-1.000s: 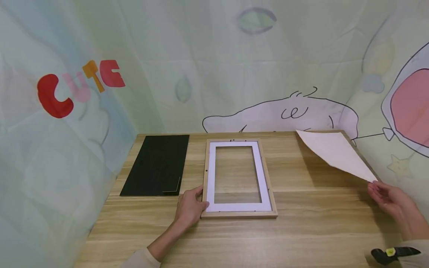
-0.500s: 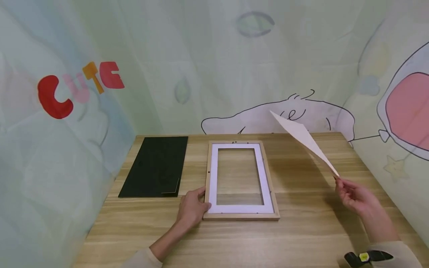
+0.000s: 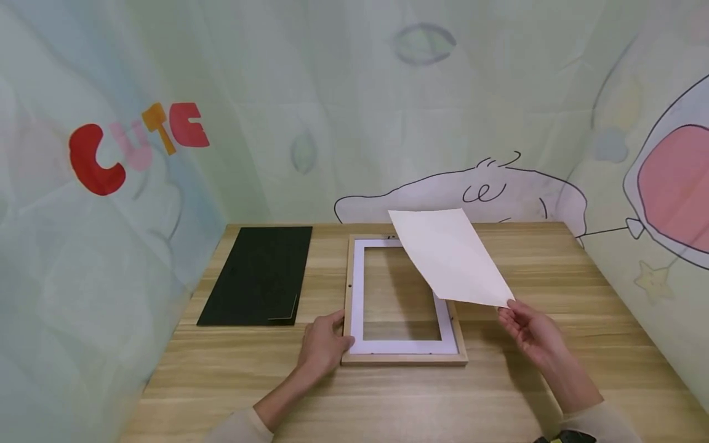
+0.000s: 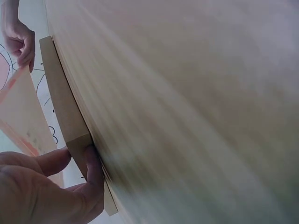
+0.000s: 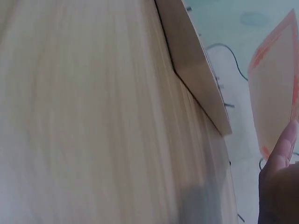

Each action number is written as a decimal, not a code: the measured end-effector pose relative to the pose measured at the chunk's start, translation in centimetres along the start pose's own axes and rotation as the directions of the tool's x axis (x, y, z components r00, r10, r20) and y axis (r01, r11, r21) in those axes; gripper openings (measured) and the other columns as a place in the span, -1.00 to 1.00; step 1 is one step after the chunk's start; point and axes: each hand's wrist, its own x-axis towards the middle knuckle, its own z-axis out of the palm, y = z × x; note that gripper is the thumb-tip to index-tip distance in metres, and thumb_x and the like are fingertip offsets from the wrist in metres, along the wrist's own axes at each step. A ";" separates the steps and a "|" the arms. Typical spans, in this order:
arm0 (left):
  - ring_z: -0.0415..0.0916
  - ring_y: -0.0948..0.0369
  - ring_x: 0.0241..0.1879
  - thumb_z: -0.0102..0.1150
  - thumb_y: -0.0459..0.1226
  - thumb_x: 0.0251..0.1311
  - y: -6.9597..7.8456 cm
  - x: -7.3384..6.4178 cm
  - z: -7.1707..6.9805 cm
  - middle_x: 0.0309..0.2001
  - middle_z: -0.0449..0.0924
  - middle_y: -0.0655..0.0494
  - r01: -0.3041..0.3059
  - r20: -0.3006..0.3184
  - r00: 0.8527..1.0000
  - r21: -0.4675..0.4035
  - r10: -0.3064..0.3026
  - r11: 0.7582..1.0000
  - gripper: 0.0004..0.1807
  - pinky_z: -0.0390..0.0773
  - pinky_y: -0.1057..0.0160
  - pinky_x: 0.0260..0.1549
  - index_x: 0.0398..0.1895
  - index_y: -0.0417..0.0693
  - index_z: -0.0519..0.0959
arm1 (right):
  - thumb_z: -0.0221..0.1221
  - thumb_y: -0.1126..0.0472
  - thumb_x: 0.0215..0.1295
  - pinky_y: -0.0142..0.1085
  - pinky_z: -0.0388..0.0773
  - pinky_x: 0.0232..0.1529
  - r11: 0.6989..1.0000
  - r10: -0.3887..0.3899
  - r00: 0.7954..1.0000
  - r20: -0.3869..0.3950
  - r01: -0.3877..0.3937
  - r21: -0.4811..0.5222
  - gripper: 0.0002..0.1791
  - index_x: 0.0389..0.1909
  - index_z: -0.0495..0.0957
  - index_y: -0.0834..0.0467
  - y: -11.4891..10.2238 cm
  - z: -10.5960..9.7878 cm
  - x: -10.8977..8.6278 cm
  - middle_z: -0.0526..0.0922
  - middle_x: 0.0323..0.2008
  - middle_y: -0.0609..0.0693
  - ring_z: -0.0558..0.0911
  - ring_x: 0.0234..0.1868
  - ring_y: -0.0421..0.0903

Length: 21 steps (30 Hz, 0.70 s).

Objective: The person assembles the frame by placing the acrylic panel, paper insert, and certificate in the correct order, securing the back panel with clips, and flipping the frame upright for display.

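Note:
A wooden picture frame (image 3: 404, 360) with a white mat (image 3: 401, 347) inside lies on the table. My left hand (image 3: 321, 349) grips its near left corner, thumb on one side and fingers on the outer edge; the left wrist view shows this pinch on the frame (image 4: 65, 100) close up. With thumb and fingers my right hand (image 3: 533, 335) pinches the near right corner of a sheet of paper (image 3: 454, 255). The sheet is raised and tilted, overlapping the frame's upper right in the head view. Orange-red markings edge the underside of the sheet (image 5: 275, 88) in the right wrist view.
Left of the frame a black backing board (image 3: 255, 277) lies flat, with a small cut flap near its lower right corner. The wood-grain table (image 3: 399, 406) ends at a patterned cloth wall (image 3: 354, 111) behind and at both sides.
My right hand has carried the sheet leftward from the table's right side, lifting and turning it, until it hangs over the frame. The left hand has stayed on the frame's corner.

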 end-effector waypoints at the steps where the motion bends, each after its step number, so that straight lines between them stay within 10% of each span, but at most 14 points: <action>1: 0.56 0.17 0.09 0.43 -0.35 0.05 0.0 0.0 0.0 0.22 0.65 0.02 -0.004 0.002 1.000 -0.001 0.004 1.000 -0.36 0.59 0.03 0.09 0.30 0.01 0.57 | -0.06 0.32 0.56 -0.41 0.71 -0.19 1.000 -0.016 1.000 -0.014 0.016 -0.018 -0.68 -0.35 0.62 0.16 0.5 0.4 0.0 0.72 -0.49 0.02 0.76 -0.37 -0.18; 11: 0.51 0.10 0.26 0.42 -0.34 0.08 0.2 -0.2 0.2 0.21 0.65 0.00 -0.017 0.015 1.000 -0.002 0.017 1.000 -0.37 0.56 -0.04 0.16 0.31 -0.04 0.55 | -0.01 0.28 0.55 -0.38 0.72 -0.14 0.970 -0.119 0.989 -0.089 0.097 -0.224 -0.97 -0.10 0.38 0.12 4.7 4.0 -0.7 0.69 -0.48 -0.06 0.74 -0.37 -0.21; 21: 0.51 0.12 0.24 0.41 -0.33 0.12 0.4 -0.1 0.1 0.23 0.63 0.00 -0.004 0.014 1.000 -0.003 0.004 1.000 -0.38 0.54 -0.06 0.21 0.32 -0.06 0.54 | 0.02 0.31 0.53 -0.32 0.73 -0.11 0.934 -0.189 0.970 -0.151 0.130 -0.332 -0.81 0.06 0.28 0.21 7.5 6.7 -1.6 0.71 -0.48 -0.09 0.76 -0.37 -0.19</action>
